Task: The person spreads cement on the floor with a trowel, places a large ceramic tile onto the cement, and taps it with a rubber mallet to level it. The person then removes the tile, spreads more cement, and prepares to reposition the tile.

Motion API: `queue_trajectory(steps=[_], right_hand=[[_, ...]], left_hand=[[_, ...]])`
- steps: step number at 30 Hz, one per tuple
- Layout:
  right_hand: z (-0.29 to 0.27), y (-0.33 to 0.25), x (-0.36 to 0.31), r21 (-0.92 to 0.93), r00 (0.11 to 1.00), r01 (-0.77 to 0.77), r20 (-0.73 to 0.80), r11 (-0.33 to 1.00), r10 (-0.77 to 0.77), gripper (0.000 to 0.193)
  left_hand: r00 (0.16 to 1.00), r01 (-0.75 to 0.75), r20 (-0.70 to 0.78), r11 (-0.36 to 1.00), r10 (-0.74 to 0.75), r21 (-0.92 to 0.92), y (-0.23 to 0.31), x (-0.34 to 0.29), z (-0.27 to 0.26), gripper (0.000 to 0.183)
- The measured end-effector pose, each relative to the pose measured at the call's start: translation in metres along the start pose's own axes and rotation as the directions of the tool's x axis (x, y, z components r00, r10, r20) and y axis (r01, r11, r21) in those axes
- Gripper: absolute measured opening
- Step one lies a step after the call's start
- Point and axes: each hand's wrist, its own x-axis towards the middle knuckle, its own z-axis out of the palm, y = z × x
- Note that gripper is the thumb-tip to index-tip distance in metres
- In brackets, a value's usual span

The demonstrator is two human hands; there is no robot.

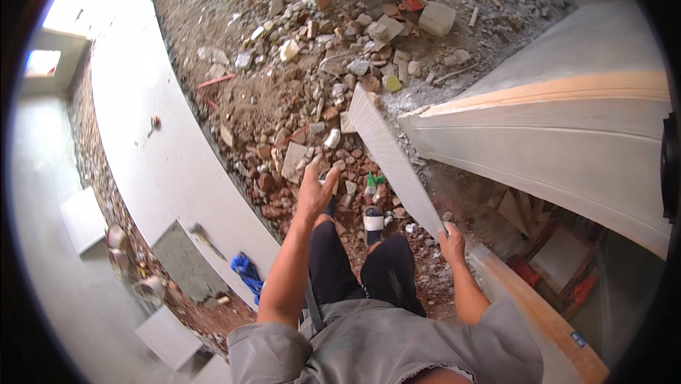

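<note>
My right hand (pixel 452 243) is closed on the lower corner of a large pale tile (pixel 394 157). The tile stands tilted on edge, its finely ribbed face partly turned to me, and slants away over the rubble. My left hand (pixel 316 189) is held out in front of my left knee, above the broken ground. Its fingers are apart and nothing is in them. Beneath both hands lie broken bricks and stones (pixel 294 160), with a green scrap (pixel 374 182) near my feet.
A long strip of white tiles (pixel 159 143) runs along the left, bordering a grey mortar patch (pixel 186 256). On it lie a mallet-like tool (pixel 206 240) and a blue bag (pixel 246 276). Buckets (pixel 120 249) and loose tiles (pixel 168 336) are farther left. A wall corner (pixel 539 135) juts in at right.
</note>
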Motion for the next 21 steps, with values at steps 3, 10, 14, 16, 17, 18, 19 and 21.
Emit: queue_trajectory(steps=[3, 10, 14, 16, 17, 18, 19, 21], right_hand=[[0.011, -0.018, -0.013, 0.023, 0.994, -0.107, 0.022, 0.994, 0.107, 0.037], [0.017, 0.022, -0.005, 0.422, 0.883, -0.384, 0.430, 0.821, 0.191, 0.062], [0.038, 0.080, 0.013, -0.143, 0.549, -0.737, 0.444, 0.661, 0.708, 0.090], [0.064, 0.101, 0.014, 0.054, 0.429, -0.853, 0.638, 0.519, 0.640, 0.083], [0.078, 0.109, 0.018, 0.105, 0.535, -0.779, 0.626, 0.618, 0.567, 0.077], [0.090, 0.117, 0.027, 0.077, 0.555, -0.741, 0.628, 0.667, 0.545, 0.076], [0.099, 0.124, 0.032, 0.050, 0.575, -0.703, 0.627, 0.709, 0.526, 0.074], [0.113, 0.135, 0.038, -0.017, 0.610, -0.627, 0.613, 0.779, 0.503, 0.070]], left_hand=[[0.983, 0.184, 0.046, 0.947, -0.178, -0.264, 0.016, 0.088, 0.038, 0.091], [0.998, 0.006, -0.052, 0.958, -0.021, -0.286, 0.019, 0.146, 0.095, 0.074], [0.977, -0.141, -0.191, 0.958, 0.094, -0.250, -0.003, 0.143, 0.107, 0.070], [0.982, -0.152, -0.144, 0.963, 0.122, -0.222, -0.015, 0.148, 0.099, 0.069], [0.971, -0.225, -0.083, 0.974, 0.224, -0.008, -0.019, 0.153, 0.087, 0.068], [0.923, -0.370, -0.030, 0.906, 0.384, 0.206, -0.020, 0.166, 0.076, 0.066], [1.000, 0.024, 0.011, 0.979, -0.022, -0.202, -0.015, 0.178, 0.071, 0.071], [0.868, 0.496, 0.292, 0.737, -0.402, -0.459, -0.002, 0.194, 0.057, 0.087]])
